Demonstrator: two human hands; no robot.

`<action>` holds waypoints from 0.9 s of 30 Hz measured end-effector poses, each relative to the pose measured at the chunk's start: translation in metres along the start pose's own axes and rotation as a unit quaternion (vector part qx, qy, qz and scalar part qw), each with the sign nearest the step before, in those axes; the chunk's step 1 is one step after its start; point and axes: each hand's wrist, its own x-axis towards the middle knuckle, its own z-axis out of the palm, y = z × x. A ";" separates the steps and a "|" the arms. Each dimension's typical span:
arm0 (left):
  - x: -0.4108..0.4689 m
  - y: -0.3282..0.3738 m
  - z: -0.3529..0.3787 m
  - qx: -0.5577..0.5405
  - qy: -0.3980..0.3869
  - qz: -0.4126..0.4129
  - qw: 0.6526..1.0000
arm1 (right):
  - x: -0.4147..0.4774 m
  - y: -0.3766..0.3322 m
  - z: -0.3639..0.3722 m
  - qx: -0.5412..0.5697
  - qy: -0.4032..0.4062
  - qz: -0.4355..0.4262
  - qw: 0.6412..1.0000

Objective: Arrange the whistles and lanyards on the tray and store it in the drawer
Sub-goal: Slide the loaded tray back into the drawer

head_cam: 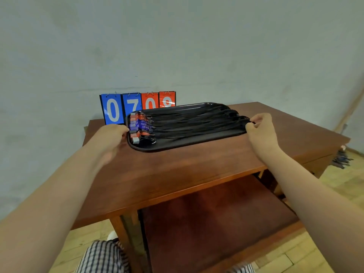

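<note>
A black oblong tray (177, 143) lies on the wooden desk top. Several red and blue whistles (137, 125) sit in a column at its left end. Their black lanyards (197, 121) run in straight lines to the right end. My left hand (110, 140) is at the tray's left rim, fingers curled against the edge beside the whistles. My right hand (260, 129) is at the right rim, thumb and fingers pinched on the rim where the lanyard ends lie. The tray rests flat on the desk.
A flip scoreboard (126, 107) with blue and red number cards stands behind the tray against the wall. The desk drawer (216, 223) is pulled open below the front edge, its red-brown bottom bare. A bunch of keys (341, 158) hangs at the desk's right side.
</note>
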 end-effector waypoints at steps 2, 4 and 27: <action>-0.011 0.010 0.005 -0.024 -0.013 0.013 1.000 | 0.000 -0.005 -0.015 0.006 0.017 -0.006 1.000; -0.023 0.018 0.009 -0.042 -0.024 0.024 0.999 | -0.002 -0.007 -0.029 0.008 0.028 -0.008 1.000; -0.114 -0.013 0.051 -0.055 -0.192 0.056 0.978 | -0.067 0.048 -0.119 -0.007 0.057 -0.004 0.998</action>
